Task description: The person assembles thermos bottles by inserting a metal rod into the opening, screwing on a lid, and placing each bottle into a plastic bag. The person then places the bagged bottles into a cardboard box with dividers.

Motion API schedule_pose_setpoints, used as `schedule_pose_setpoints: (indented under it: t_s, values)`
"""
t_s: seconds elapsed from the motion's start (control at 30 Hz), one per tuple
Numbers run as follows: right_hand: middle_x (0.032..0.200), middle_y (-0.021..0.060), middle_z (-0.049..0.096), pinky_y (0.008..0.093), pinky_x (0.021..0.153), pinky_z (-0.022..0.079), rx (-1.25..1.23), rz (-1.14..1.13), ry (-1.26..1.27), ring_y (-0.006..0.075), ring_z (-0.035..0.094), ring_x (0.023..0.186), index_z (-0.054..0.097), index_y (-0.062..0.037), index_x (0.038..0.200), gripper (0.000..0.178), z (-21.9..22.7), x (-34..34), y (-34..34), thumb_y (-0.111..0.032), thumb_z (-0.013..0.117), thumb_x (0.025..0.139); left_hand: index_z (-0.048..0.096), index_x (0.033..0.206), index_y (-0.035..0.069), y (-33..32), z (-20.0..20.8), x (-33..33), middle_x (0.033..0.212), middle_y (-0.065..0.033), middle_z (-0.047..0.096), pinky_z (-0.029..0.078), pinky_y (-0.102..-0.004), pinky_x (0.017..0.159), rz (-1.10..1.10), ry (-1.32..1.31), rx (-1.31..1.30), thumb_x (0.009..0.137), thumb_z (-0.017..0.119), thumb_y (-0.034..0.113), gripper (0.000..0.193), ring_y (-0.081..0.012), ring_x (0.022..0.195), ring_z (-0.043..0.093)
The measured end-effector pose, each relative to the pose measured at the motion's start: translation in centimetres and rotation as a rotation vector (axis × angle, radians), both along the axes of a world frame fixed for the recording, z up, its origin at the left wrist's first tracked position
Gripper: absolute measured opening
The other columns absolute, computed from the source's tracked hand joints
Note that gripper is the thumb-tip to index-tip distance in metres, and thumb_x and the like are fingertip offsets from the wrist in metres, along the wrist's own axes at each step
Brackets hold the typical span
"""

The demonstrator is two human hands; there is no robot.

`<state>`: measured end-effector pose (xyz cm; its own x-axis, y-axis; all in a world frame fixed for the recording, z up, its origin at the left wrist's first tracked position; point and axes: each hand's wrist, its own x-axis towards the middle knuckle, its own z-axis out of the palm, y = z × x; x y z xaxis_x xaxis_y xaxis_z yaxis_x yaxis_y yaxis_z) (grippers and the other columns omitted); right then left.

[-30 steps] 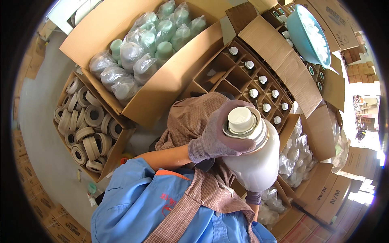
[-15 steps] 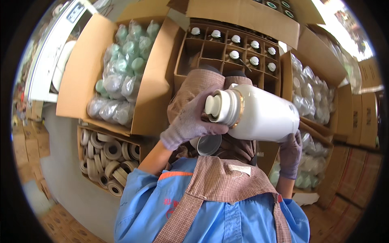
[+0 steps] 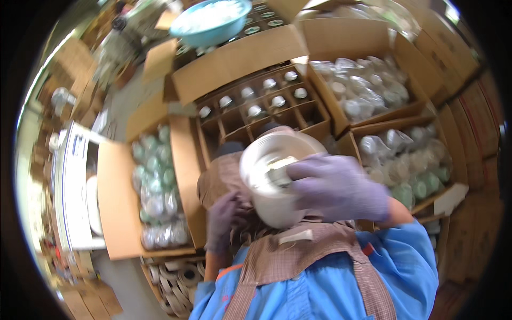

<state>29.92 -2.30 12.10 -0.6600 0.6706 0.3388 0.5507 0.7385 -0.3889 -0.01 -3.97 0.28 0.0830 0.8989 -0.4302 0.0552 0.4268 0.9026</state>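
Observation:
A white round vessel [image 3: 277,205], apparently the white flask body, sits over my lap with a wide open end facing up. Something shiny, pale and grey [image 3: 278,173] shows in that opening, too blurred to name. My right hand [image 3: 333,186], in a grey-purple glove, reaches over the rim with its fingers bent together at this pale thing. Left of the vessel, my left hand [image 3: 223,221], also gloved, is low by my knee, apart from the rim. Its fingers are smeared by motion, and whatever they may hold is hidden.
A divided carton [image 3: 224,133] with white-capped bottles stands ahead. Open cartons of plastic-wrapped glassware flank it, one on the left [image 3: 120,197] and two on the right [image 3: 320,64]. A box of pale rings [image 3: 176,285] is at lower left; a blue basin [image 3: 213,34] sits at the back.
The white flask has turned from lying sideways to having an open end up. My left hand has left its neck and dropped lower; my right hand has moved to the opening. The view has swung.

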Motion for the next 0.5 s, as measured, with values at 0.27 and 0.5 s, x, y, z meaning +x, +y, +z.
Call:
schedule_pose_setpoints:
  t_s: [0.27, 0.5]
  values:
    - [0.098, 0.0082, 0.062, 0.0423, 0.083, 0.048, 0.414, -0.083, 0.492, 0.0289, 0.060, 0.099, 0.063, -0.0105, 0.096, 0.026, -6.1, -8.9, 6.3, -0.022, 0.069, 0.073, 0.054, 0.122, -0.005, 10.5, -0.3, -3.0, 0.129, -0.0152, 0.055, 0.047, -0.0359, 0.097, -0.028, 0.124, 0.758, 0.101, 0.039, 0.028, 0.042, -0.0238, 0.115, 0.055]
    - [0.111, 0.0131, 0.064, 0.0381, 0.092, 0.048, 0.392, -1.337, 0.501, 0.0287, 0.062, 0.104, 0.063, -0.0030, 0.111, 0.039, -13.9, 18.0, -9.0, -0.015, 0.077, 0.077, 0.061, 0.110, -0.007, 11.0, 0.3, 0.9, 0.129, -0.0198, 0.056, 0.055, -0.0425, 0.091, -0.094, -0.038, 0.730, 0.097, 0.039, 0.026, 0.042, -0.0319, 0.108, 0.061]
